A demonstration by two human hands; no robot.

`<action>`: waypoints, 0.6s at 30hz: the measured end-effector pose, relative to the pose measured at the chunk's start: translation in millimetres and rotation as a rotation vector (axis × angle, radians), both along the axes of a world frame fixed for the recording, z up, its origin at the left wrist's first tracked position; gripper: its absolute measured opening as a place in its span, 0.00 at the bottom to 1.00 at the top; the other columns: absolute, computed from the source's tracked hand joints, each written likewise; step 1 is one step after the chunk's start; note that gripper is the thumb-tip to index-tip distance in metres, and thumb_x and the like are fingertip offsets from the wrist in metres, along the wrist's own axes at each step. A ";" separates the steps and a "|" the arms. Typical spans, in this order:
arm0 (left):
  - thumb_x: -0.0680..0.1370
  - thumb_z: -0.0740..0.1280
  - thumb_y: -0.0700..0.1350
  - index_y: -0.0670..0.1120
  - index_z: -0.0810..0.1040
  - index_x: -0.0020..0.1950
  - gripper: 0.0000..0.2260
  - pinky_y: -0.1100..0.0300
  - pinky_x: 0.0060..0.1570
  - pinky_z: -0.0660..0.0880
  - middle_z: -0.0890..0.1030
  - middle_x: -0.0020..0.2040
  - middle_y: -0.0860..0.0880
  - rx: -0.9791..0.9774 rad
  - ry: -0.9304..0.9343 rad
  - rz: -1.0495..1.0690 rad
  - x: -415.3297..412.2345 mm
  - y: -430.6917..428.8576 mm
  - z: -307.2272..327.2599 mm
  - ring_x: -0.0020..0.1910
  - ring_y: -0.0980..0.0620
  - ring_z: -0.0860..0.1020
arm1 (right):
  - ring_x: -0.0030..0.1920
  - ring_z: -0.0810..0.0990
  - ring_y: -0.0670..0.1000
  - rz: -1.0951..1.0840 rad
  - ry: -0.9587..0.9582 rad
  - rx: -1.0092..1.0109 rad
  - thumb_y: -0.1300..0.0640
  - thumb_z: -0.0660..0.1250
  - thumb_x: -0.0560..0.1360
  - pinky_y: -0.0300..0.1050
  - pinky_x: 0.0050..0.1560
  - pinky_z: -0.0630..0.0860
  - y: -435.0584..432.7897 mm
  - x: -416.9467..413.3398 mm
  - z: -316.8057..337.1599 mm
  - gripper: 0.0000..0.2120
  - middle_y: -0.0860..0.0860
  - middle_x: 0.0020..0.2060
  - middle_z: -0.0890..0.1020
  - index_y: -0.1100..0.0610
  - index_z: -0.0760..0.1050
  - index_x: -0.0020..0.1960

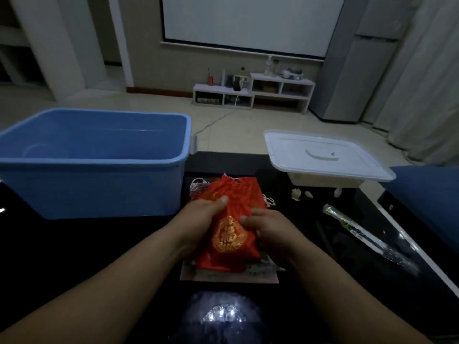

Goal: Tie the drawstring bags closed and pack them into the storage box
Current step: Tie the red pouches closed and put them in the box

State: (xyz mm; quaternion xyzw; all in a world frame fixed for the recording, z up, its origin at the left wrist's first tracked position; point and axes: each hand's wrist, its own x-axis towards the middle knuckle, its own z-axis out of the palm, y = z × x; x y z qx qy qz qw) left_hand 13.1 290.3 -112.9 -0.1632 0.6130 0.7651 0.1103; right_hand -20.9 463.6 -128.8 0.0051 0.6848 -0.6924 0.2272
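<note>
The black table bears a blue storage box, a white-lidded tub and a wrapped roll.

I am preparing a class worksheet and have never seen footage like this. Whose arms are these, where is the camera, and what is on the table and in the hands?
There is no machine here. A person wears one camera on the head, so this single picture looks forward and down along their own bare arms. The left hand and the right hand both grip a red drawstring bag with a gold emblem, above what looks like a pile of similar bags on a black table. An open blue storage box stands on the left; no bag shows inside it. On the right, a white lid rests on a clear container.
</note>
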 end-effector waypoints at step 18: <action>0.85 0.66 0.45 0.43 0.83 0.56 0.09 0.46 0.43 0.85 0.87 0.48 0.39 0.112 0.002 0.275 -17.7 14.2 -15.1 0.44 0.41 0.87 | 0.49 0.89 0.58 -0.332 -0.126 -0.206 0.46 0.63 0.85 0.57 0.53 0.84 -20.6 -22.3 -8.1 0.17 0.57 0.51 0.88 0.57 0.84 0.59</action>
